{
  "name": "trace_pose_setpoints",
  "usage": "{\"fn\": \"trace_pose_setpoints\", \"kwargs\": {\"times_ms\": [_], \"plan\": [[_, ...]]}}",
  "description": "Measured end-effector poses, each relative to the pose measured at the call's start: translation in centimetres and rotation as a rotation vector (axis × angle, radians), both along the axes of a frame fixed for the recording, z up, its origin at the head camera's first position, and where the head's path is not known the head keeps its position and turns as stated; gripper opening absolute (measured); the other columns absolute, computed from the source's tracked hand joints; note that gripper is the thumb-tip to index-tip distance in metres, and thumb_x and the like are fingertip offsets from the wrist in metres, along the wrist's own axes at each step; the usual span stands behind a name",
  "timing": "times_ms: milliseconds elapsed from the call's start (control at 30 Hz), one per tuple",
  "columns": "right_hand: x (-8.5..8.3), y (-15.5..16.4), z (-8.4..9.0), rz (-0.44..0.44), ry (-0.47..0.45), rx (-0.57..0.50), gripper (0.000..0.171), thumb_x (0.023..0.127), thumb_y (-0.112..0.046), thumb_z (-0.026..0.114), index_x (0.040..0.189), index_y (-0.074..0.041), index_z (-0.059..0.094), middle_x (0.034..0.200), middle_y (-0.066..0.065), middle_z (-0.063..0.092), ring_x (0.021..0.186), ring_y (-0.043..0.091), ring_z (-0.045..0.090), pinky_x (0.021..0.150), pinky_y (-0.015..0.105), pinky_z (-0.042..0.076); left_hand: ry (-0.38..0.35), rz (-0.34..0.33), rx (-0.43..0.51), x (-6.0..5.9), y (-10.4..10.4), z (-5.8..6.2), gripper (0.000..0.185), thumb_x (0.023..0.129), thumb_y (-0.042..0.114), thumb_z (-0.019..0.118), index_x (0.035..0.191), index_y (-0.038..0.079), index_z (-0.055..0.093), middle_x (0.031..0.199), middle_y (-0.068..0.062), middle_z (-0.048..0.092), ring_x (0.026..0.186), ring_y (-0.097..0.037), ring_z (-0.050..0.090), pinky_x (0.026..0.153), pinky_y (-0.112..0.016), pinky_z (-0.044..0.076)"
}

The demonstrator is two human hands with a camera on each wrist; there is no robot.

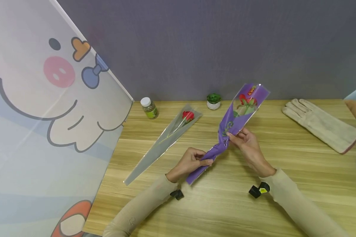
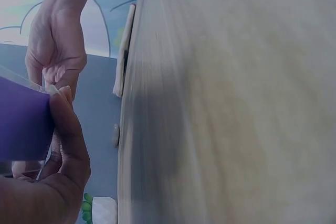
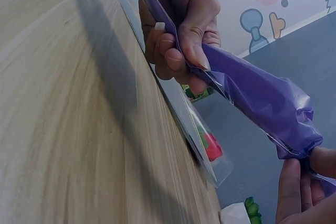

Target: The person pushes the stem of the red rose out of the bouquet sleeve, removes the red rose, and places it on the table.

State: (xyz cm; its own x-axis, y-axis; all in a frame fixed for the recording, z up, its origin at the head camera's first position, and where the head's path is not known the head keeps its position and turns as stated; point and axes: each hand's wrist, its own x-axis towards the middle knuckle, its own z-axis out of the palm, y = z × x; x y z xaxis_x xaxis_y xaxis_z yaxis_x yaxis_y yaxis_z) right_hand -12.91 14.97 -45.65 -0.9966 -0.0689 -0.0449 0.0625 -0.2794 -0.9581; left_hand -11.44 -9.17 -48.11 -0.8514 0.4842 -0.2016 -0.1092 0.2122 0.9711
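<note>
Hold the wrapper (image 1: pixel 222 135) above the table (image 1: pixel 219 210), pinched near its tail by the left hand (image 1: pixel 192 161) and, judging from a cropped view, at its crumpled middle by the right hand (image 1: pixel 250 146), lightly, to spare the flowers (image 1: pixel 250 100).

Indoor nook: table (image 1: pixel 219 204), cartoon panel (image 1: pixel 23 138)
</note>
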Motion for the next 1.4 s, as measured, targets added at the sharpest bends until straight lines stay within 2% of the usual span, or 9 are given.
{"fn": "trace_pose_setpoints", "kwargs": {"times_ms": [167, 300, 433, 633, 933, 1200, 1400], "plan": [[0.1, -0.2, 0.0, 0.020, 0.019, -0.019, 0.037, 0.101, -0.003, 0.065, 0.136, -0.004, 0.053, 0.110, -0.010, 0.076, 0.100, 0.001, 0.072, 0.091, 0.018, 0.058, 0.001, 0.008, 0.000, 0.1, -0.1, 0.0, 0.019, 0.093, 0.006, 0.077, 0.103, -0.010, 0.077, 0.091, -0.025, 0.079, 0.066, -0.003, 0.068, 0.058, -0.017, 0.051], [0.2, -0.2, 0.0, 0.021, 0.010, -0.015, 0.034, 0.102, -0.003, 0.065, 0.134, -0.008, 0.055, 0.109, -0.011, 0.076, 0.099, 0.001, 0.072, 0.090, 0.018, 0.059, 0.010, 0.007, -0.024, 0.2, -0.3, 0.2, 0.017, 0.094, 0.007, 0.076, 0.102, -0.008, 0.078, 0.089, -0.023, 0.079, 0.064, -0.003, 0.067, 0.057, -0.017, 0.050], [0.3, 0.0, 0.3, -0.014, 0.000, 0.025, 0.030, 0.101, -0.006, 0.067, 0.129, -0.013, 0.058, 0.106, -0.014, 0.076, 0.095, 0.000, 0.072, 0.086, 0.017, 0.059, 0.027, -0.024, -0.041, 0.0, -0.4, 0.6, 0.018, 0.094, 0.010, 0.077, 0.102, -0.006, 0.079, 0.090, -0.022, 0.079, 0.064, -0.003, 0.068, 0.056, -0.017, 0.050], [0.3, 0.2, 0.9, -0.033, -0.002, 0.026, 0.027, 0.100, -0.008, 0.069, 0.125, -0.010, 0.060, 0.104, -0.013, 0.077, 0.092, 0.002, 0.072, 0.084, 0.019, 0.060, 0.115, -0.055, -0.096, -0.3, -0.9, 1.1, 0.020, 0.092, 0.014, 0.081, 0.102, -0.003, 0.080, 0.087, -0.021, 0.079, 0.063, -0.002, 0.066, 0.056, -0.017, 0.051], [0.0, 0.1, 1.0, -0.044, 0.001, -0.003, 0.026, 0.099, -0.007, 0.070, 0.123, -0.011, 0.062, 0.103, -0.011, 0.078, 0.089, 0.003, 0.073, 0.081, 0.019, 0.060, 0.114, -0.038, -0.123, -0.1, -1.5, 0.9, 0.019, 0.089, 0.018, 0.085, 0.088, 0.000, 0.079, 0.068, -0.001, 0.071, 0.057, -0.002, 0.055, 0.051, -0.017, 0.043], [-0.3, 0.1, 1.1, -0.088, 0.015, -0.044, 0.020, 0.098, -0.004, 0.071, 0.114, -0.013, 0.066, 0.096, -0.008, 0.079, 0.083, 0.005, 0.074, 0.079, 0.022, 0.061, 0.138, -0.027, -0.142, -0.2, -1.6, 1.0, 0.018, 0.087, 0.018, 0.086, 0.093, 0.002, 0.080, 0.071, -0.002, 0.074, 0.058, -0.001, 0.056, 0.051, -0.017, 0.042], [-0.5, 0.3, 1.1, -0.095, 0.006, -0.073, 0.020, 0.097, -0.001, 0.071, 0.112, -0.013, 0.067, 0.095, -0.007, 0.079, 0.082, 0.005, 0.074, 0.078, 0.022, 0.061, 0.114, -0.022, -0.128, -0.4, -1.8, 1.0, 0.021, 0.087, 0.016, 0.086, 0.099, 0.000, 0.080, 0.079, -0.014, 0.079, 0.061, -0.002, 0.062, 0.053, -0.017, 0.046]]}}
